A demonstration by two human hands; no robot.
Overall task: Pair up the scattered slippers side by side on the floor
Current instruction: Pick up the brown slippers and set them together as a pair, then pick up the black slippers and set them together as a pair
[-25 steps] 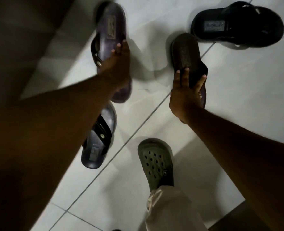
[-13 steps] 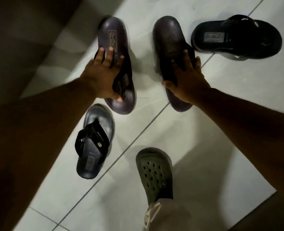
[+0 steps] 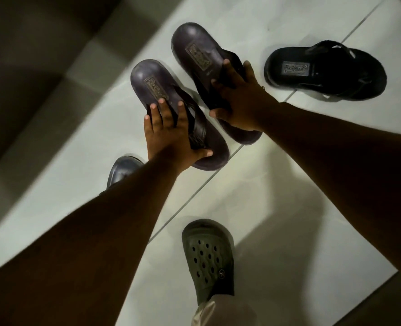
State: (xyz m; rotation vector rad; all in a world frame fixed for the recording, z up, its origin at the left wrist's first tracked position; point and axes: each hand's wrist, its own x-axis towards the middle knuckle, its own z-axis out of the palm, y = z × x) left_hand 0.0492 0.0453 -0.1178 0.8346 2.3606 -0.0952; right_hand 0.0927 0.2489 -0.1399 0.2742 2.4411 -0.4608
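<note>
From the head view, the pale glossy tiled floor (image 3: 277, 180) fills the middle of the picture, crossed by a thin grout line running from lower left to upper right. A dark shadowed band bounds it along the left and upper left, and a darker strip cuts the lower right corner. Bare tile lies open to the right of the forearms and below the black slipper, and also left of the nearer purple one.

The left hand (image 3: 169, 135) lies spread over the straps of a dark purple rubber flip-flop with an embossed heel label (image 3: 152, 78), fingers (image 3: 162, 107) stretched forward and thumb curled under the near edge. Its long axis runs from upper left to lower right, heel end away from the person. The right hand (image 3: 239, 97) presses on a second dark purple flip-flop of the same make (image 3: 192, 43), fingers splayed across its straps, thumb at its inner side. It lies parallel, just beside the first and set a little further away, a narrow gap between them.

A black thick-soled flip-flop with a silver heel label (image 3: 317, 74) lies apart to the right, its long axis nearly crosswise. A bluish-grey slipper (image 3: 124, 170) shows only partly behind the left forearm. An olive green perforated clog (image 3: 209, 260) is worn on the person's foot near the bottom.
</note>
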